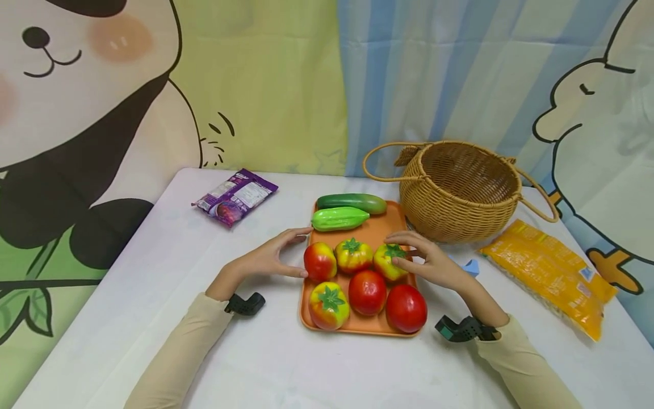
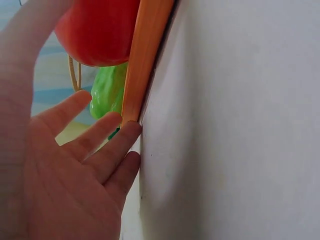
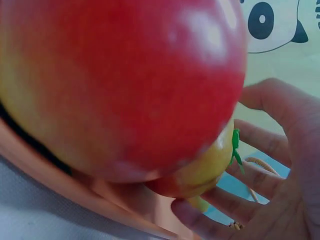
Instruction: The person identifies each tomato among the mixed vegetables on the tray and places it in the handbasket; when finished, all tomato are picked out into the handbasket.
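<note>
Reaching from both sides, we've got our left hand [image 1: 273, 257] at the left rim of the orange tray [image 1: 380, 227], fingers spread and thumb apart, nothing gripped. Our right hand [image 1: 431, 264] is at the tray's right side, fingers apart and loosely bent over the rightmost yellow tomato [image 1: 384, 267]; we can't tell if they touch it. Tray sits flat on the white table [image 1: 255, 358], between our hands. In it we count six tomatoes in two rows of three, red to yellow; behind them, a light-green gourd [image 1: 338, 219], then a dark-green cucumber [image 1: 357, 201]. Wicker basket [image 1: 455, 218] back right, orange packet [image 1: 552, 275] far right, purple packet [image 1: 237, 197] back left.
</note>
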A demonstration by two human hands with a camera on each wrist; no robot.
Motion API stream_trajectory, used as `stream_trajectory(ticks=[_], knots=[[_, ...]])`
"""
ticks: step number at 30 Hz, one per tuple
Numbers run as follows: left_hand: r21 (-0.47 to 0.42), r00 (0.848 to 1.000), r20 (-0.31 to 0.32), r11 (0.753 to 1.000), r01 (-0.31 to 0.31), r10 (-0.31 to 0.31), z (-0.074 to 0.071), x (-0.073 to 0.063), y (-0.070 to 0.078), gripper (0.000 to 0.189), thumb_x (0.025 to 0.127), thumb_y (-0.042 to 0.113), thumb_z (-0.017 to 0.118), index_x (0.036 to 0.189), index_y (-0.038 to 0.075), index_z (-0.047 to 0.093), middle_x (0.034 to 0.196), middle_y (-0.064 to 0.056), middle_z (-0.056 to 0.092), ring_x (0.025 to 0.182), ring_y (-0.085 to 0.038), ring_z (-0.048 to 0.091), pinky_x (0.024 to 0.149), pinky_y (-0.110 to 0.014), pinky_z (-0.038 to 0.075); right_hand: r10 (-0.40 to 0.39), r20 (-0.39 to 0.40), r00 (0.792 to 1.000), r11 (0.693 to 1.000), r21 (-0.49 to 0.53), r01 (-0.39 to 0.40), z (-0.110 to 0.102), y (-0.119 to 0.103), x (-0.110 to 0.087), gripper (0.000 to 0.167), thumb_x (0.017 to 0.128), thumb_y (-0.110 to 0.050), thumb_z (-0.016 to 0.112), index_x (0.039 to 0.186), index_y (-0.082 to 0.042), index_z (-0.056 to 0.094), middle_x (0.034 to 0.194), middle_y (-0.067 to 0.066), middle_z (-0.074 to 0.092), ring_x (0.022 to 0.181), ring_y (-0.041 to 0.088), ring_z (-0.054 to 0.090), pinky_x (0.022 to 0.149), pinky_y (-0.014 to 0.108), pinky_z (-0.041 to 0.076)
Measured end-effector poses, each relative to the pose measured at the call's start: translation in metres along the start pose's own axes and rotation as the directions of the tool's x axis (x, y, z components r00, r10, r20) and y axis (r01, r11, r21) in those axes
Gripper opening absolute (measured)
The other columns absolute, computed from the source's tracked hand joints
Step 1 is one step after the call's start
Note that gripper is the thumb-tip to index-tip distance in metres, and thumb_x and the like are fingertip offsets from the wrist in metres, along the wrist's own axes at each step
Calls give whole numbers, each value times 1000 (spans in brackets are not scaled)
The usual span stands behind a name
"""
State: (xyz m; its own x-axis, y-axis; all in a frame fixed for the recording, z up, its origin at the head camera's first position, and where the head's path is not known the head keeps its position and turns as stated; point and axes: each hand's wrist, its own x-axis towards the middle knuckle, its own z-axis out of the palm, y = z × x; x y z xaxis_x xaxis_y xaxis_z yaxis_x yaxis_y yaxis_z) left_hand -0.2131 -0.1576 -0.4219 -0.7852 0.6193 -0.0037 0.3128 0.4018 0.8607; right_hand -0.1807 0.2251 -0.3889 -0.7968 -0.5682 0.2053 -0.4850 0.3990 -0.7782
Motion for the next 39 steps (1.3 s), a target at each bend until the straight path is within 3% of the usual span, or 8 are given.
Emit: stream_trajectory(ticks=[3, 11, 15, 22, 33, 39], knots=[[10, 1000, 3, 1000, -22, 22, 2, 1, -5, 96, 74, 29, 87, 152, 12, 33, 154, -6, 36, 142, -24, 32, 120, -47, 17, 15, 36, 999, 1000, 9, -15, 0, 1, 0, 44, 91, -6, 68, 132, -2, 55, 137, 15, 50, 123, 34, 47, 92, 50, 50], [51, 998, -15, 997, -54, 54, 6, 1, -15, 92, 73, 27, 88, 149, 11, 39, 154, -4, 34, 144, -22, 27, 120, -46, 18, 47, 116, 992, 997, 49, -53, 0, 10, -1, 59, 87, -9, 73, 139, -1, 47, 136, 14, 50, 111, 20, 51, 87, 27, 49], [80, 998, -23, 995, -58, 60, 6, 1, -17, 88, 73, 30, 87, 147, 14, 42, 154, -3, 33, 145, -24, 25, 120, -49, 18, 76, 126, 989, 993, 76, -86, -1, 13, 0, 63, 86, -9, 74, 141, -1, 44, 136, 15, 49, 113, 26, 52, 90, 29, 50], [101, 998, -36, 993, -54, 58, 5, 2, -19, 86, 72, 31, 88, 146, 16, 45, 153, -2, 36, 144, -23, 27, 119, -48, 20, 102, 130, 986, 985, 125, -119, -2, 16, 0, 64, 86, -9, 74, 142, 0, 43, 139, 18, 48, 118, 34, 52, 97, 46, 48], [98, 997, -42, 993, -59, 63, 6, 2, -18, 87, 72, 31, 88, 146, 14, 45, 152, -3, 37, 143, -23, 29, 119, -47, 20, 120, 114, 986, 974, 180, -139, -6, 19, -1, 65, 86, -9, 74, 143, -3, 44, 136, 17, 50, 118, 35, 53, 97, 26, 48], [90, 998, -33, 995, -50, 53, 6, 0, -15, 87, 72, 31, 88, 146, 13, 45, 153, -5, 36, 144, -26, 28, 119, -50, 20, 106, 110, 988, 977, 174, -124, -6, 19, -3, 63, 87, -8, 73, 143, -3, 44, 136, 17, 49, 118, 30, 53, 97, 30, 48]])
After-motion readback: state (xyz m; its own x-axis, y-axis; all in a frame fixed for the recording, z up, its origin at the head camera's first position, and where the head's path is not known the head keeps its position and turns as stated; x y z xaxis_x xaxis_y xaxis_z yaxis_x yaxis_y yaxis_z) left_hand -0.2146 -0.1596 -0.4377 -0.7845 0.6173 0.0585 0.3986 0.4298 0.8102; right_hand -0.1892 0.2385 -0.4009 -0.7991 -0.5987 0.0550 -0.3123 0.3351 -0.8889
